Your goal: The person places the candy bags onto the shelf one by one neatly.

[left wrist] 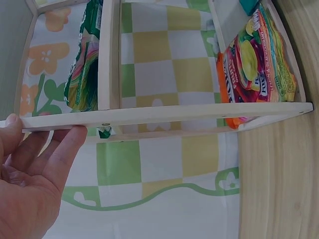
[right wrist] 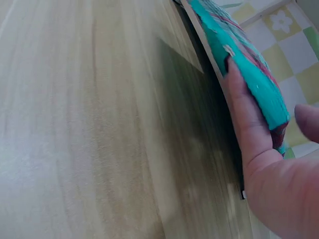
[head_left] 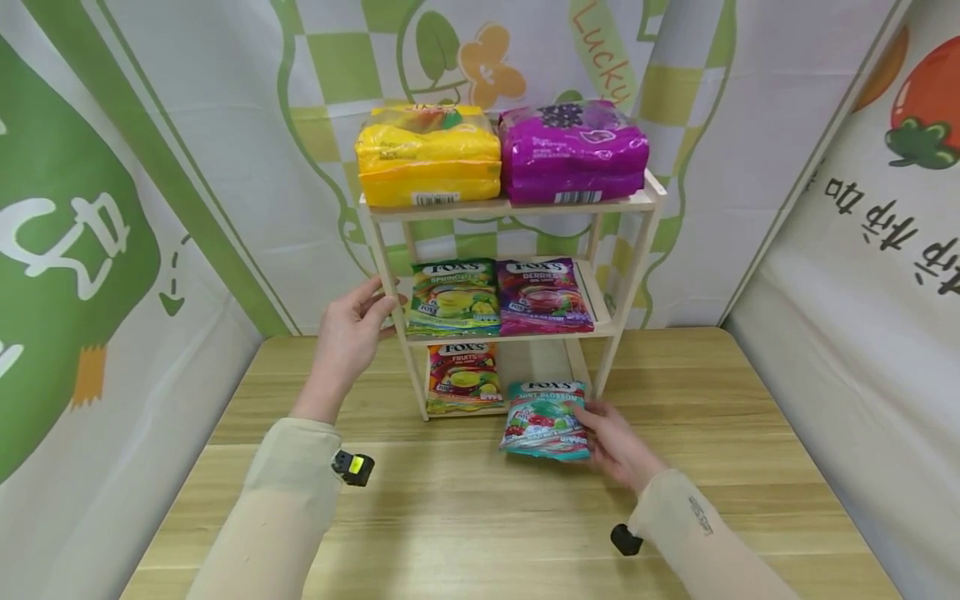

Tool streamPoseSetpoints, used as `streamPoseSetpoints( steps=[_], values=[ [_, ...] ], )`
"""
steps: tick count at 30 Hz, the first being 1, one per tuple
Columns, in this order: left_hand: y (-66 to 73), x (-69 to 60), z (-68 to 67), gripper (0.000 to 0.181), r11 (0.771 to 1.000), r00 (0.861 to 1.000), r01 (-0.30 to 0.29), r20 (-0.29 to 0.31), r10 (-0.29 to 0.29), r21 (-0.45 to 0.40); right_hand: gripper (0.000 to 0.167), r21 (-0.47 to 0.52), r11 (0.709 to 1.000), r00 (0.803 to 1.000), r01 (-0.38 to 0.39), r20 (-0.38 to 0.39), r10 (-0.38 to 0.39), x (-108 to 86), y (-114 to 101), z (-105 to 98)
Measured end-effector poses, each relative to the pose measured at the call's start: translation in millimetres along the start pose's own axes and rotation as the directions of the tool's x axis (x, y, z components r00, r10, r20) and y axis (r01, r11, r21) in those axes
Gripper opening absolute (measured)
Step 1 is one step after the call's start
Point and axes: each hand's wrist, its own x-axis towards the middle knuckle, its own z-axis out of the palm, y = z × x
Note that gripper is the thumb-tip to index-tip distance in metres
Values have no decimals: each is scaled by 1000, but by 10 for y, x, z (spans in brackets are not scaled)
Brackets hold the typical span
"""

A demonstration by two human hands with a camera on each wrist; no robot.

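Note:
My left hand [head_left: 351, 333] holds the left front post of a small wooden shelf [head_left: 517, 337], its thumb and fingers on either side of the post [left wrist: 164, 113]. In my right hand [head_left: 618, 446] is a teal Fox's Mint Blossom candy bag [head_left: 546, 421], gripped by its right edge and tilted before the bottom shelf's right half. The right wrist view shows fingers [right wrist: 246, 114] under the teal bag [right wrist: 249, 74]. On the bottom shelf, at the left, leans a red-orange Fox's Fruits bag [head_left: 463, 379]. The middle shelf carries a green bag [head_left: 453, 298] and a purple Berries bag [head_left: 543, 298].
A yellow pack [head_left: 429, 158] and a purple pack [head_left: 573, 154] sit side by side on the top shelf. Beneath the shelf is a wood-grain table [head_left: 450, 525]. Printed cloth walls [head_left: 832, 275] enclose the table at the back and both sides.

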Motion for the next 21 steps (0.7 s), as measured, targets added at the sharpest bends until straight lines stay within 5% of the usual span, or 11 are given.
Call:
streamPoseSetpoints(
  steps=[7,11,13,16,21],
  values=[
    [-4,0,0,49,1000,1000,4,2,-4,0,75,-99,988,993,117,24,-115,-51,34,29],
    [-8,-3,1,49,1000,1000,4,1,-4,2,78,-310,932,981,189,23,-192,-73,71,66],
    [-8,-4,0,49,1000,1000,7,1,-7,0,77,-449,866,971,218,7,-240,-73,89,90],
    [-5,-5,-3,50,1000,1000,9,-3,-9,-2,69,-641,727,947,245,-1,-320,-66,119,132],
    [-7,0,-1,50,1000,1000,8,-2,-8,-5,51,-799,522,899,298,51,-435,-46,204,196]
  ],
)
